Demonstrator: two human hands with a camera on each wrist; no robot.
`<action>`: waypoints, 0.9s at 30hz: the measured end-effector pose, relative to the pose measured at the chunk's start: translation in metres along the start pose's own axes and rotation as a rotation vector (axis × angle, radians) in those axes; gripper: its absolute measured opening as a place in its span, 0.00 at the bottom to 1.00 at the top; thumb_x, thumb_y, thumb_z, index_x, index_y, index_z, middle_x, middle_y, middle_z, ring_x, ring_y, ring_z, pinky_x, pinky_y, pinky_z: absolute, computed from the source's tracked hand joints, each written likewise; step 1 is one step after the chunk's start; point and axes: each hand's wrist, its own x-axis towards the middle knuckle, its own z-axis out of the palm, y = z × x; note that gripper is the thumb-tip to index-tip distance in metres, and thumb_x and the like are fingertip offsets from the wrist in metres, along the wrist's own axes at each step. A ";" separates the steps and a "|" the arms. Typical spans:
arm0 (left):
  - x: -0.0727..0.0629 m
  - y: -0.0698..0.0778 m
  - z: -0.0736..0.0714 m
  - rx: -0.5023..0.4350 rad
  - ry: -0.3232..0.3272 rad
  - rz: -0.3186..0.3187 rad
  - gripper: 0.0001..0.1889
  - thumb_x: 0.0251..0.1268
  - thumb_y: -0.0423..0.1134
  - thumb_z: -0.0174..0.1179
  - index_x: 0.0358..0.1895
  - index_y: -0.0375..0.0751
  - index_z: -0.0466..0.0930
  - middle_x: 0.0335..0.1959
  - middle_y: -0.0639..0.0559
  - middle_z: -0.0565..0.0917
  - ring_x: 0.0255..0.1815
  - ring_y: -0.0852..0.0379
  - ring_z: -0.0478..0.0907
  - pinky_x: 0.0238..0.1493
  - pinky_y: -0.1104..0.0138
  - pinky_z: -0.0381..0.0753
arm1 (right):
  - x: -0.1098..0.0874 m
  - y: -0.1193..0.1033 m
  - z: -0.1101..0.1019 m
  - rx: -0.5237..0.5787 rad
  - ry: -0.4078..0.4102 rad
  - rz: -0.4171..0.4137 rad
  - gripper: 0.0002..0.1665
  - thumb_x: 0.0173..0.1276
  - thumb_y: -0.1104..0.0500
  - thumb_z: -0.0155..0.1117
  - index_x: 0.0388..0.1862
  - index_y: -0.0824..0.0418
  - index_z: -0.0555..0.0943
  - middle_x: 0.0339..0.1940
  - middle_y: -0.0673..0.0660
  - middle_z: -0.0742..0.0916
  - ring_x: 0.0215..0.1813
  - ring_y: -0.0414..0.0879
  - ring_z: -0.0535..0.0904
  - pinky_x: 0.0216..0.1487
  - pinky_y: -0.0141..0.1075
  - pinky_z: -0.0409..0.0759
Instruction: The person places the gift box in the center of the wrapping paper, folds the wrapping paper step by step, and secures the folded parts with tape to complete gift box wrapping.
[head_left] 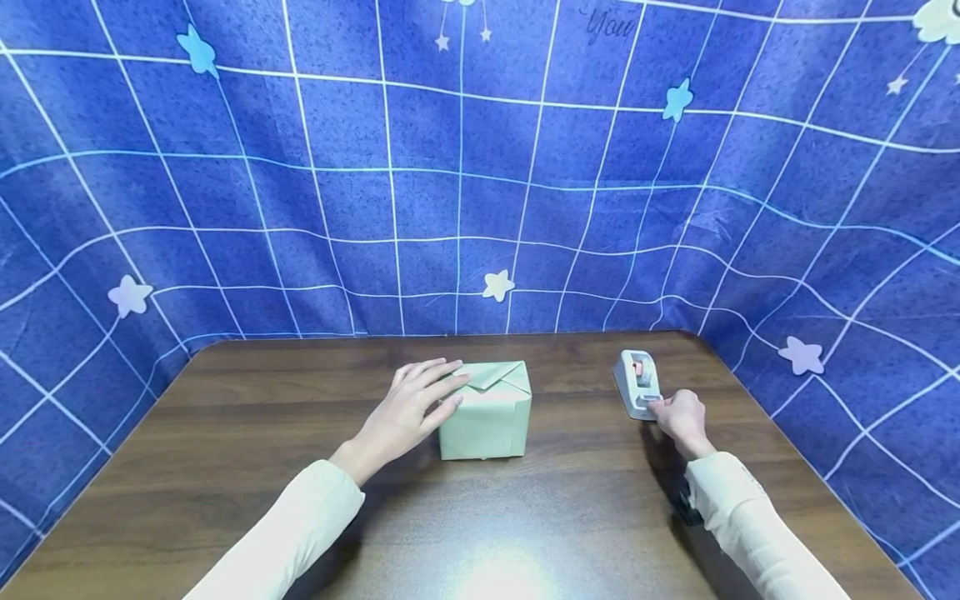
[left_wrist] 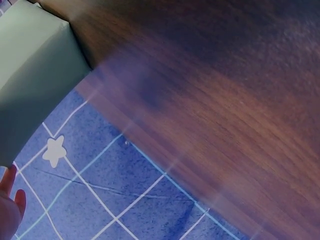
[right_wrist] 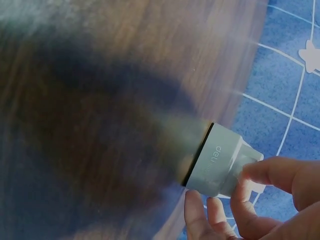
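A box wrapped in pale green paper (head_left: 483, 429) stands near the middle of the table, with folded flaps on its top. My left hand (head_left: 408, 408) rests on its top left edge, fingers extended over the paper; in the left wrist view the box (left_wrist: 35, 75) fills the upper left corner. To the right is a light grey tape dispenser (head_left: 633, 383) with a small roll in it. My right hand (head_left: 682, 417) is at its near end. Thumb and forefinger pinch the tape at the cutter end of the dispenser (right_wrist: 212, 160), other fingertips by its lower edge.
The brown wooden table (head_left: 285, 392) has its far edge just behind the box and dispenser. A blue cloth with white grid lines and stars (head_left: 420, 200) hangs behind it and along both sides. Light glares off the table's near middle.
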 end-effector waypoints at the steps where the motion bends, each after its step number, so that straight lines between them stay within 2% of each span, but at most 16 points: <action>1: 0.000 0.000 0.000 0.000 0.001 0.001 0.19 0.68 0.49 0.49 0.59 0.51 0.73 0.62 0.49 0.73 0.65 0.48 0.65 0.63 0.51 0.57 | 0.001 0.000 0.000 -0.005 -0.002 -0.001 0.11 0.49 0.64 0.58 0.19 0.73 0.80 0.24 0.67 0.83 0.33 0.60 0.75 0.40 0.50 0.74; 7: 0.000 0.001 -0.001 -0.002 0.004 -0.001 0.19 0.67 0.48 0.49 0.59 0.52 0.73 0.62 0.50 0.73 0.65 0.49 0.65 0.63 0.51 0.57 | 0.003 -0.001 -0.002 -0.019 -0.013 -0.007 0.12 0.48 0.62 0.60 0.19 0.74 0.80 0.22 0.67 0.82 0.31 0.60 0.76 0.38 0.50 0.74; 19: 0.000 0.001 0.001 -0.006 -0.002 -0.001 0.19 0.67 0.49 0.49 0.59 0.52 0.73 0.62 0.50 0.73 0.65 0.49 0.65 0.63 0.52 0.57 | 0.006 0.002 -0.004 -0.070 -0.001 0.011 0.14 0.46 0.62 0.63 0.22 0.77 0.80 0.29 0.74 0.83 0.38 0.69 0.76 0.40 0.52 0.75; 23: 0.000 0.001 0.001 0.000 -0.012 -0.006 0.19 0.67 0.49 0.49 0.59 0.52 0.73 0.62 0.51 0.72 0.65 0.49 0.64 0.63 0.52 0.57 | 0.008 0.005 -0.012 -0.099 -0.051 0.047 0.13 0.46 0.63 0.61 0.23 0.76 0.80 0.30 0.74 0.82 0.37 0.67 0.77 0.40 0.52 0.76; 27: 0.001 0.002 -0.001 0.002 -0.009 -0.003 0.19 0.67 0.49 0.49 0.59 0.51 0.73 0.62 0.51 0.72 0.65 0.50 0.64 0.64 0.53 0.56 | 0.009 0.001 -0.023 -0.120 -0.123 0.111 0.14 0.48 0.60 0.60 0.26 0.72 0.80 0.37 0.75 0.81 0.39 0.66 0.77 0.35 0.51 0.76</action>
